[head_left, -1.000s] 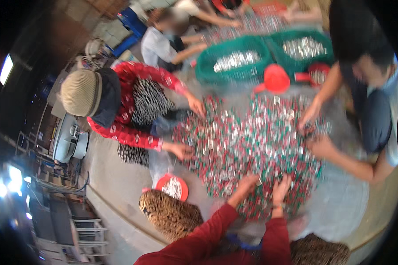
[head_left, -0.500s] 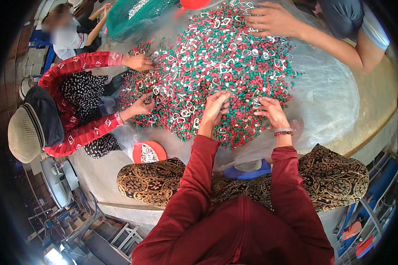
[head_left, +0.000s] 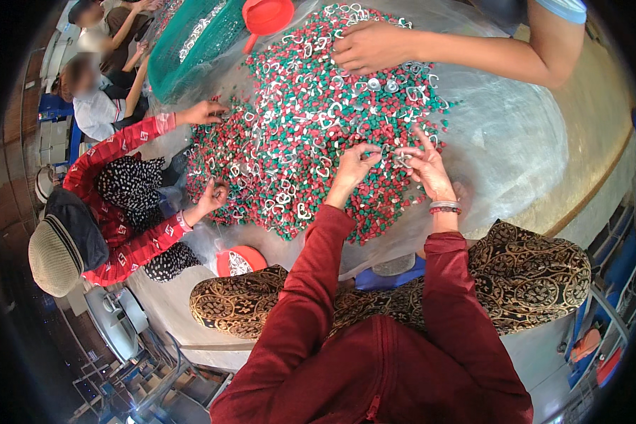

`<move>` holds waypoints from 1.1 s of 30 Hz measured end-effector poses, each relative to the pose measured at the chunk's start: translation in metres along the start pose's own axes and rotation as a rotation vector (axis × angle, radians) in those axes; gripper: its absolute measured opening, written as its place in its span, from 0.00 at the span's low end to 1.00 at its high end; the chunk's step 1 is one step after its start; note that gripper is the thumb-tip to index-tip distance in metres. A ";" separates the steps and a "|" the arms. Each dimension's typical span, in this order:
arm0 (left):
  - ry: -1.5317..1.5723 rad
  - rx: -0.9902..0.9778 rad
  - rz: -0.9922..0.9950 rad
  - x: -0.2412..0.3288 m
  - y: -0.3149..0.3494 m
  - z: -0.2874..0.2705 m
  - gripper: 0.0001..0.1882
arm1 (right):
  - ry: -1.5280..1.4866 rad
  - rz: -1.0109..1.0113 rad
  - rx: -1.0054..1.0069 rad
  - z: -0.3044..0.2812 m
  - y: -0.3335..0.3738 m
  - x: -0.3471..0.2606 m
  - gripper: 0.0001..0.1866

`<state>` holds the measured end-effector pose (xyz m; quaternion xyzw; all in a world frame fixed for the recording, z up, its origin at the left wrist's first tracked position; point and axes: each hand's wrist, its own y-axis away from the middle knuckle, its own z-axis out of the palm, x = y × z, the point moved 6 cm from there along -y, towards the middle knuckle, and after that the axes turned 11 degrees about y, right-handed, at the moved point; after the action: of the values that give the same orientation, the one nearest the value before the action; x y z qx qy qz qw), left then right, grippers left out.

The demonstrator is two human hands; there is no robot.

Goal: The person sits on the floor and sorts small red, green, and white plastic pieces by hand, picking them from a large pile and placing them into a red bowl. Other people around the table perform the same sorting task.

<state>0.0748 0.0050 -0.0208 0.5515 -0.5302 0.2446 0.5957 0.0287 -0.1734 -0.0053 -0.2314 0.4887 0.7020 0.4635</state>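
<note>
A wide pile of small red, green and white pieces (head_left: pixel 283 141) is spread before me, with white loop-shaped pieces (head_left: pixel 284 189) scattered through it. Over its near right part, my left hand (head_left: pixel 355 171) is closed, thumb and forefinger pinched together; whatever is between them is too small to name. Facing it across a small gap, my right hand (head_left: pixel 430 172) pinches a small pale loop-shaped piece (head_left: pixel 403 160) at its thumb, while one or two fingers point up and away. Bracelets (head_left: pixel 445 206) circle my right wrist.
A co-worker in a red patterned sleeve (head_left: pixel 120 141) works at the pile's left; another person's hand (head_left: pixel 367 48) rests on its far side. Around stand a green mesh basket (head_left: pixel 164 71), a red scoop (head_left: pixel 267 15) and a red bowl (head_left: pixel 258 256) with white pieces. Clear plastic sheeting (head_left: pixel 516 134) lies underneath.
My hands have come closer together, and my right hand has turned, its fingers now raised. The view has shifted, bringing more of the red scoop and green basket into sight.
</note>
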 end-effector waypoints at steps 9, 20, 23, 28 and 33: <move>0.423 -0.200 -0.483 0.027 0.024 0.032 0.24 | 0.024 -0.079 0.006 0.015 0.009 -0.018 0.47; 0.117 0.064 -0.154 0.028 0.040 -0.001 0.18 | 0.419 -0.088 -0.096 0.056 0.018 -0.033 0.57; 0.484 -0.052 -0.317 0.028 0.051 0.002 0.12 | 0.407 -0.091 -0.178 0.074 0.030 -0.052 0.58; 0.648 0.052 -0.203 0.047 0.061 -0.002 0.08 | 0.482 -0.144 -0.017 0.060 0.029 -0.051 0.56; 0.561 0.125 -0.048 0.058 0.072 -0.002 0.08 | 0.420 -0.071 0.062 0.056 0.028 -0.043 0.55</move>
<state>0.0307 0.0095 0.0606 0.5106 -0.3154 0.4057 0.6894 0.0316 -0.1437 0.0643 -0.3751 0.5875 0.6062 0.3829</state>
